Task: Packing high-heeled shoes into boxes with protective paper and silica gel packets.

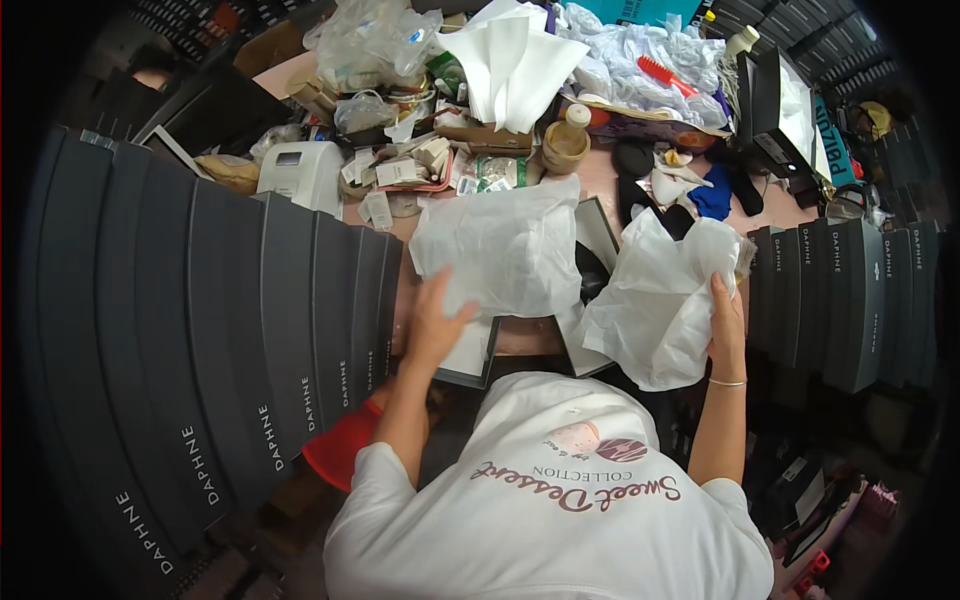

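Note:
My left hand (438,318) is slightly blurred, its fingers apart, at the lower left of a sheet of white tissue paper (495,245). That sheet spreads over a dark-edged shoebox part (468,355). On the right, my right hand (727,318) grips the edge of a second, crumpled sheet of tissue paper (655,310) between thumb and fingers. Between the two sheets, an open grey box (597,230) shows a black item (592,272), possibly a shoe, mostly covered by paper.
Tall stacks of dark grey shoeboxes (220,330) flank me on the left, with more shoeboxes (820,290) at right. Behind the paper stand a white label printer (302,175), a bottle (568,140), a stack of white sheets (512,60) and a red brush (665,75).

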Demonstrator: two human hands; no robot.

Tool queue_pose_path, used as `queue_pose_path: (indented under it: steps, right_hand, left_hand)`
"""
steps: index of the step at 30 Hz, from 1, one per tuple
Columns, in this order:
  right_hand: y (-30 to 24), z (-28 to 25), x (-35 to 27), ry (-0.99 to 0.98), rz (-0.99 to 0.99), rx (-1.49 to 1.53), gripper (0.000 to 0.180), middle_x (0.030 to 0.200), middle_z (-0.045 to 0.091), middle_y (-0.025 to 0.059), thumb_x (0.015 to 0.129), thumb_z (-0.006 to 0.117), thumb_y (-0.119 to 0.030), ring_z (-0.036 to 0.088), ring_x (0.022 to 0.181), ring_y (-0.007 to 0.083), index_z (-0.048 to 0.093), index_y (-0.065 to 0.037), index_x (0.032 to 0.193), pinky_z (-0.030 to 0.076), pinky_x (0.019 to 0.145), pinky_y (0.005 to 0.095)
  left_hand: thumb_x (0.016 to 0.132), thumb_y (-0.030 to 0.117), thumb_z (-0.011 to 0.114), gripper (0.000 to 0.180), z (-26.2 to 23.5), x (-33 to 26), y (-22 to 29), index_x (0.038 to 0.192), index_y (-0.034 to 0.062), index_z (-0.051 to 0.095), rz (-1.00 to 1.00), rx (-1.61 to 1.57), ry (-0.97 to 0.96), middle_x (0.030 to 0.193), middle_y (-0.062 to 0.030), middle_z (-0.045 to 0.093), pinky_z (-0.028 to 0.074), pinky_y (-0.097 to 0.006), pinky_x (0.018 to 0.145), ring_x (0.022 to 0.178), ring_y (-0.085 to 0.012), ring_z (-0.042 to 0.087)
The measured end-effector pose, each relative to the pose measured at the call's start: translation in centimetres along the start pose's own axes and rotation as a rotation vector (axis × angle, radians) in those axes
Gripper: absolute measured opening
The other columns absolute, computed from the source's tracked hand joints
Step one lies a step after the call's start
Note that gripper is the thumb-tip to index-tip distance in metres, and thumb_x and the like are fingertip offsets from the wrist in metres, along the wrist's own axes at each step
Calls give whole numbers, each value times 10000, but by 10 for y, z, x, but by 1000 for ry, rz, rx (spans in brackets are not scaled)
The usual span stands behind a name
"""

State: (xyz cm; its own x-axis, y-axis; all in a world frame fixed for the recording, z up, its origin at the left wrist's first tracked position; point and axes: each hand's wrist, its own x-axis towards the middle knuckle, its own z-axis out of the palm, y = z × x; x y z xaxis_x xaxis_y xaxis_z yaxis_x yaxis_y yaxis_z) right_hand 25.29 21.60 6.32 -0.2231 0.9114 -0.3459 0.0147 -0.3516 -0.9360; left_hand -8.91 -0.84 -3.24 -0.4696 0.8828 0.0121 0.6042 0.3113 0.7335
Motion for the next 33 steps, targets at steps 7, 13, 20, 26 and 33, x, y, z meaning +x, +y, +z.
queue_pose_path:
  steps: [7, 13, 20, 26, 33]
  right_hand:
    - [-29, 96, -32, -301, -739, -901, 645, 1323, 449, 195, 797, 670, -116, 492, 1161, 313, 364, -20, 1357, 415, 955, 375]
    - [25, 162, -52, -922, -787, -828, 716, 1367, 393, 207, 685, 741, -100, 485, 1144, 384, 423, -64, 1325, 432, 948, 399]
    - [21, 102, 27, -506, -568, -628, 878, 1413, 354, 194, 760, 731, -344, 422, 1232, 259, 252, -51, 1435, 342, 1021, 360]
    - [82, 134, -5, -971, 360, -79, 541, 1013, 628, 6, 796, 721, -196, 582, 851, 84, 512, 4, 1253, 483, 778, 234]
    - [56, 63, 3, -633, 22, -328, 182, 846, 598, -18, 837, 660, -97, 519, 766, 49, 607, 9, 975, 452, 700, 224]
  left_hand:
    - [745, 430, 749, 939, 52, -9, 97, 1411, 8, 240, 56, -1141, -281, 1401, -161, 355, 322, -374, 1044, 1285, -274, 363]
    - [897, 239, 575, 459, 34, 3, 81, 1282, 23, 449, -604, -1526, 94, 1254, -101, 518, 422, -366, 965, 1127, -226, 524]
    - [906, 363, 472, 575, -15, 3, 16, 1355, 17, 381, -569, -1742, -4, 1317, -133, 493, 413, -431, 992, 1159, -298, 518]
    - [919, 369, 405, 547, -44, 14, 10, 1304, -19, 437, -478, -1814, -123, 1276, -171, 524, 424, -427, 985, 1136, -310, 539]
    - [927, 179, 552, 331, -44, 39, -23, 1184, -28, 529, -456, -1300, 44, 1141, -118, 602, 453, -353, 913, 1047, -224, 582]
